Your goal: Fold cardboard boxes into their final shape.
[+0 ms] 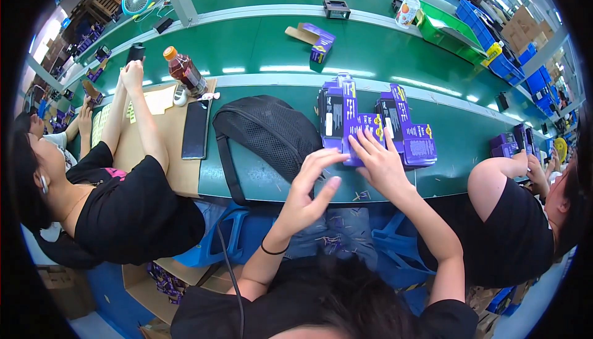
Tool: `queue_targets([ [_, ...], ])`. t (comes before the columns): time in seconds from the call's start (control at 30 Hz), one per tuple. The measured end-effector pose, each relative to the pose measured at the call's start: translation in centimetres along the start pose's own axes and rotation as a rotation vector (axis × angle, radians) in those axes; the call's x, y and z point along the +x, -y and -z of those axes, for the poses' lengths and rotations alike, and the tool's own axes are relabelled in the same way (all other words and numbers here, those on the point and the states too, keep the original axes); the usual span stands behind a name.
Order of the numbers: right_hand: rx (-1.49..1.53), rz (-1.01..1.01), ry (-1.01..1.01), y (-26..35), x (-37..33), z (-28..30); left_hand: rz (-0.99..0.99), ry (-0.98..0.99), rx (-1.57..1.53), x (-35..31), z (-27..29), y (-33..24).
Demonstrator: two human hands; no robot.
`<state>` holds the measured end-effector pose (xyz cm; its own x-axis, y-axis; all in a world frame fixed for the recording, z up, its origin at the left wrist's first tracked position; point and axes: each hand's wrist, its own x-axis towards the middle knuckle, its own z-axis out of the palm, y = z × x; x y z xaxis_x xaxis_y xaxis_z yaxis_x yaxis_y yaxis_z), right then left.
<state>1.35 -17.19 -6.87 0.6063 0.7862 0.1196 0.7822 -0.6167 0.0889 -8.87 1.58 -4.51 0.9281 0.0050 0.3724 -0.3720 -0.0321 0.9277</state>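
Observation:
Two stacks of flattened purple-and-black cartons lie side by side on the green bench in front of me: a left stack (350, 101) and a right stack (420, 144). My right hand (382, 165) rests with spread fingers on the near end of the left stack, one finger reaching toward the right stack. My left hand (304, 192) is held at the near left corner of the left stack, fingers stretched and thumb apart. Its fingertips come close to the cartons; whether they touch them, I cannot tell. Neither hand grasps anything.
Left of my hands lies a black mesh bag (262, 130) with a strap. Beyond it are a phone (194, 130) and a brown drink bottle (184, 73). A purple carton (322, 47) sits on the green conveyor (247, 42). Co-workers sit on both sides.

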Motion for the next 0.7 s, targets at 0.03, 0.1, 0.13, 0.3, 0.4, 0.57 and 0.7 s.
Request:
queue_targets([
  [0.03, -0.015, -0.003, -0.049, 0.0, -0.4, -0.1, 0.076, -0.022, -0.057, -0.7, 0.3, 0.7],
  [0.1, 0.122, -0.063, -0.219, -0.1, -0.8, 0.4, 0.032, -0.047, 0.063, -0.7, 1.0, 0.7],
  [0.13, 0.126, -0.064, -0.215, -0.3, -0.8, 1.0, -0.017, -0.079, 0.182, -0.4, 1.3, 0.7],
  [0.3, 0.175, -0.141, -0.687, -2.5, -0.1, 8.0, -0.255, -0.168, 0.601, 4.5, 2.8, -1.2],
  [0.4, 0.327, -0.072, -0.579, -3.3, -0.5, 11.8, -0.32, 0.062, 0.551, 6.7, 3.5, -2.0],
  [0.57, 0.389, -0.104, -0.776, -1.4, 0.4, 13.8, 0.256, 0.725, -0.601, 6.6, 1.8, -0.5],
  [0.7, 0.109, -0.16, -0.742, 1.7, -1.0, 10.5, 0.053, 0.422, -0.905, 3.8, -0.4, 1.7],
])
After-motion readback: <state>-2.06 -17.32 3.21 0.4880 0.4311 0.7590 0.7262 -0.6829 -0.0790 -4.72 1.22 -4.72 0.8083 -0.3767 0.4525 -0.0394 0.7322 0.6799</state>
